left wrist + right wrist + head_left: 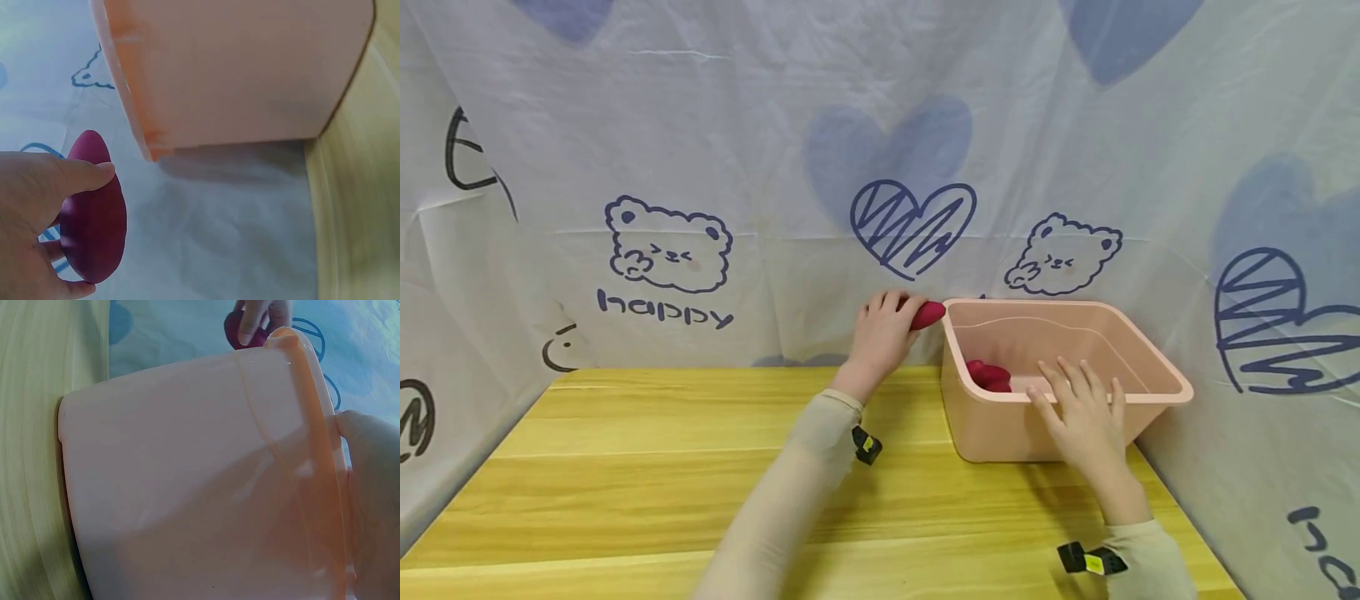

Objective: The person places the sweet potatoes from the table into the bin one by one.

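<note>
My left hand (880, 337) grips a sweet potato (928, 314), smooth, dark red and tapered at both ends. It is held up beside the far left corner of a pink plastic bin (1000, 433), at about rim height. In the left wrist view, the thumb lies across the sweet potato (94, 225) and fingertips show at its other side. More dark red pieces of the same colour (992, 375) lie inside the bin at its left end, partly hidden by the near wall. My right hand (1082, 417) rests at the bin's near rim, its spread fingers reaching over the inside.
The bin stands at the right end of a wood-grain table (662, 467), close to the back and right cloth. A white cloth (775, 125) printed with hearts and bears hangs behind and along both sides. Small black wrist devices (867, 446) sit below both hands.
</note>
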`<state>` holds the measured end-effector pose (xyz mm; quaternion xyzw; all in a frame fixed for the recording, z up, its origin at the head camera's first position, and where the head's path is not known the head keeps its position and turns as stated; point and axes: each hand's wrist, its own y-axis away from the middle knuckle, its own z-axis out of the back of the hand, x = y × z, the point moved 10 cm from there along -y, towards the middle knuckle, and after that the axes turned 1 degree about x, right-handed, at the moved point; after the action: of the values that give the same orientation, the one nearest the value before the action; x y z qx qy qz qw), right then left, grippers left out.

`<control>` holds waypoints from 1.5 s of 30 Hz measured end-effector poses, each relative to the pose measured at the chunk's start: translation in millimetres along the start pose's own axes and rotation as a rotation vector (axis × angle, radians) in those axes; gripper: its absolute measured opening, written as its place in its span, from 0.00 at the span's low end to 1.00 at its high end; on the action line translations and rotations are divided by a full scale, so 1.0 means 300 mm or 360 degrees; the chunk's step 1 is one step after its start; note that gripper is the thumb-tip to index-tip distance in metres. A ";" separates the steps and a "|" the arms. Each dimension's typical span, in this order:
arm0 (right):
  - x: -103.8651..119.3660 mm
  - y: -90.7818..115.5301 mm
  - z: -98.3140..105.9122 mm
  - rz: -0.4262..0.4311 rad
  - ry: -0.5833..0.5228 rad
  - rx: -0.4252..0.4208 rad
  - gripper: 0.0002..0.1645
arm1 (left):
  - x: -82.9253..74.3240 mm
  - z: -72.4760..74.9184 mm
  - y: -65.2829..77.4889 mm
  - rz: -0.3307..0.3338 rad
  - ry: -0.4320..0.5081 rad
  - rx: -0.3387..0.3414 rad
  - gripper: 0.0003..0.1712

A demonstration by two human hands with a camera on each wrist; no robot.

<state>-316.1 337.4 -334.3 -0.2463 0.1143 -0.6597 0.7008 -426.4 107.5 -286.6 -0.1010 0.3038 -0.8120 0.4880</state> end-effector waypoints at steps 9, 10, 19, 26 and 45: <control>-0.003 -0.001 -0.002 -0.0004 0.0003 0.0009 0.32 | -0.084 0.019 -0.032 -0.0035 0.0049 -0.0027 0.26; -0.003 -0.001 -0.003 -0.0006 0.0006 0.0012 0.32 | -0.094 0.020 -0.035 -0.0040 0.0048 -0.0030 0.25; -0.006 -0.004 -0.002 -0.0006 0.0011 0.0015 0.32 | -0.195 0.007 -0.058 -0.0070 0.0037 0.0001 0.24; -0.001 -0.007 -0.002 0.0002 0.0007 0.0015 0.32 | -0.248 -0.033 -0.063 -0.0115 0.0056 0.0095 0.25; -0.005 0.003 -0.004 -0.0007 0.0018 0.0032 0.32 | -0.341 -0.080 -0.045 -0.0348 0.0042 0.0069 0.24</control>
<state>-316.1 338.8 -336.0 -0.2357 0.1111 -0.6636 0.7012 -395.7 209.0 -284.3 -0.1124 0.2798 -0.8681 0.3944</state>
